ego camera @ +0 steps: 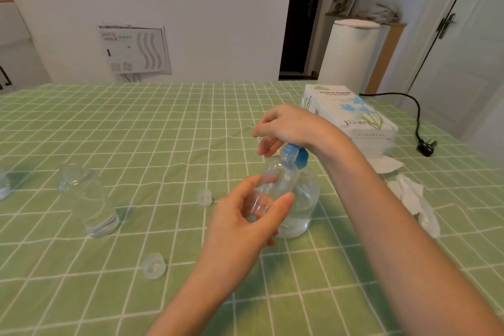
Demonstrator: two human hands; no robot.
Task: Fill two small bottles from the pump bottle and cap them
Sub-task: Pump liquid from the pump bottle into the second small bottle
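Note:
My left hand (245,215) grips a small clear bottle (272,180), tilted with its open neck up against the blue pump nozzle. Behind it stands the pump bottle (302,204), clear with a blue pump head (297,157). My right hand (289,125) rests on top of the pump head, fingers curled loosely over it. A second clear bottle (92,199) stands uncapped at the left. Two clear caps lie on the cloth: one (204,198) beside the held bottle, another (154,266) nearer to me.
A green checked cloth (136,128) covers the table. A pack of tissue paper (351,117) sits at the back right, with crumpled tissues (414,199) in front of it. A black cable and plug (425,146) lie at the right edge. A glass object (2,185) shows at the left border.

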